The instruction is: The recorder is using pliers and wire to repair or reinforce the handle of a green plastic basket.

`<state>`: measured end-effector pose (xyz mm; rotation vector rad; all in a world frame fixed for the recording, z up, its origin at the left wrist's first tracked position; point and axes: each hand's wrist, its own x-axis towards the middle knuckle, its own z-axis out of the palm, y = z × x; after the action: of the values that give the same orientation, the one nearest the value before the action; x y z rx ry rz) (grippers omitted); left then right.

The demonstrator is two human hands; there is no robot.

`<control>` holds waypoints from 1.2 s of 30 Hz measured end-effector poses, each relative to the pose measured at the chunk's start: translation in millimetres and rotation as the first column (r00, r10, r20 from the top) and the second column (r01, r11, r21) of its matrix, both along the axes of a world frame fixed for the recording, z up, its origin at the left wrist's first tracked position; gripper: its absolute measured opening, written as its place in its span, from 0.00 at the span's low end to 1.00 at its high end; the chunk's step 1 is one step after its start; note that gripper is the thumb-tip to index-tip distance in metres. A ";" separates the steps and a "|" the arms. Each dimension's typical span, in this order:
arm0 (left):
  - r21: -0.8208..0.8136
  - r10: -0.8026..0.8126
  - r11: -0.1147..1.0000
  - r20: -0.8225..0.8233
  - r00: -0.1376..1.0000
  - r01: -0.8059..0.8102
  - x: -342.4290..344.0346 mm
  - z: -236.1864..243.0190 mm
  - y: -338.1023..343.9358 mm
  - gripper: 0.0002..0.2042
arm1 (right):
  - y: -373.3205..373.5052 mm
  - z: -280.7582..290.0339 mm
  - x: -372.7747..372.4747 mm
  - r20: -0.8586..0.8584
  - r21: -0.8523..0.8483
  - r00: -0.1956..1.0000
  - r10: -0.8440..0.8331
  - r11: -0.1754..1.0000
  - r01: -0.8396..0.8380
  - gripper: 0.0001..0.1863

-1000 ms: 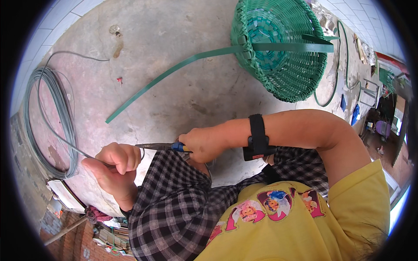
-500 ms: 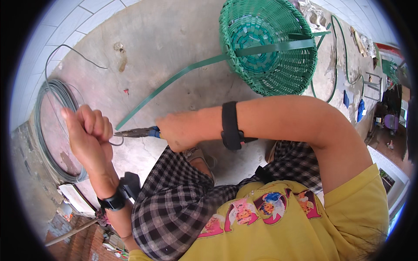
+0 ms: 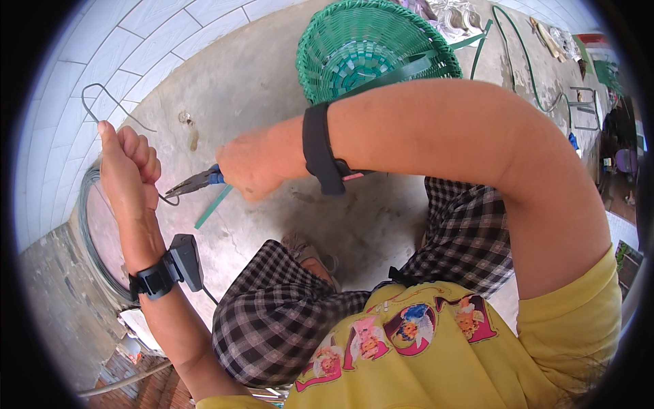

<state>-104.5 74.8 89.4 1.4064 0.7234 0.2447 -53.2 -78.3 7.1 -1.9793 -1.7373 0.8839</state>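
My left hand [image 3: 129, 167] is closed in a fist around a length of grey wire [image 3: 102, 87], whose bent free end rises above the thumb. Below the fist the wire's other end curls out in a small hook. My right hand [image 3: 248, 163] grips blue-handled pliers [image 3: 194, 183], and their dark jaws meet this hook, close beside my left hand. Beyond my right forearm a green woven basket [image 3: 313, 51] lies tilted with its opening toward me. A flat green strip [image 3: 214, 206] shows under the pliers; my arm hides part of it.
A coil of wire [image 3: 87, 218] lies at the left by the tiled wall [image 3: 153, 41]. Green strips [image 3: 521, 51] trail over the concrete floor [image 3: 238, 75] at the right, near a metal frame [image 3: 584, 109]. My checkered-trousered knees are close below my hands.
Both hands have risen with the wire and pliers, shifting slightly left. The wire's bent end has moved up against the wall. My right forearm now covers part of the basket.
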 end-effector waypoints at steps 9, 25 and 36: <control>-0.021 0.029 0.999 0.021 0.999 -0.029 18.1 1.9 1.7 0.25 | -11.7 47.7 24.6 0.194 -0.030 0.981 -0.017 0.999 0.023 0.06; -0.038 0.062 0.998 0.162 0.985 -0.056 8.7 -10.6 16.5 0.23 | -13.8 32.9 22.9 0.190 -0.048 0.960 -0.205 0.975 0.218 0.07; 0.122 0.047 0.991 0.000 0.999 -0.047 -59.2 -95.1 57.2 0.09 | -12.9 -60.8 -11.3 0.393 0.046 0.821 -0.414 0.901 0.432 0.14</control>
<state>-163.6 132.0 -5.6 1.5075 0.7549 0.3284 -64.5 -91.2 -53.8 -2.5734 -1.3596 0.3891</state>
